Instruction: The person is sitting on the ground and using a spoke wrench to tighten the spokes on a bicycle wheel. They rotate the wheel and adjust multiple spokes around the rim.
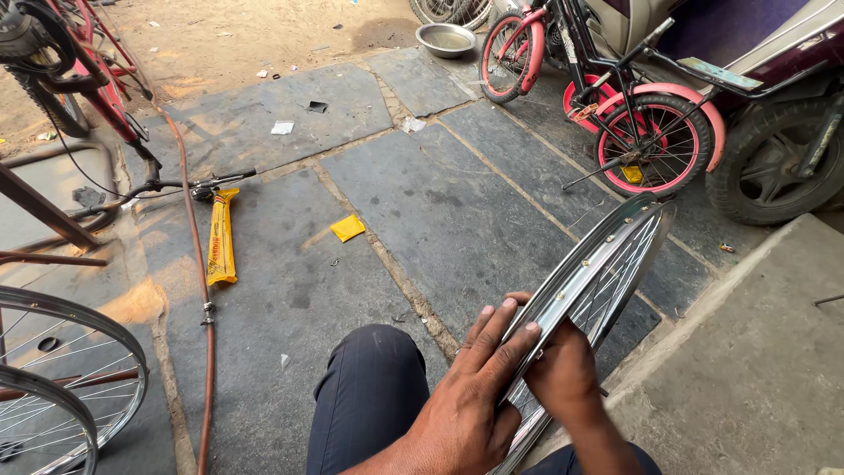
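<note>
Close above the person's knee (369, 396), the left hand (466, 396) was clamped over the near edge of a bare spoked wheel rim (607, 264), fingers (505, 330) curled across the metal, while the right hand (563, 374) gripped it from the other side, so both held it about equally near. From the hands the rim ran up and away to the right, standing on edge over the stone slab floor (457, 211). Farther off lay a yellow packet (221, 237) and, beyond it, a small pink bicycle (615, 105).

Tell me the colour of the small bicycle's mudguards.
Pink, over both black tyres of the small bicycle; the head view shows it.
</note>
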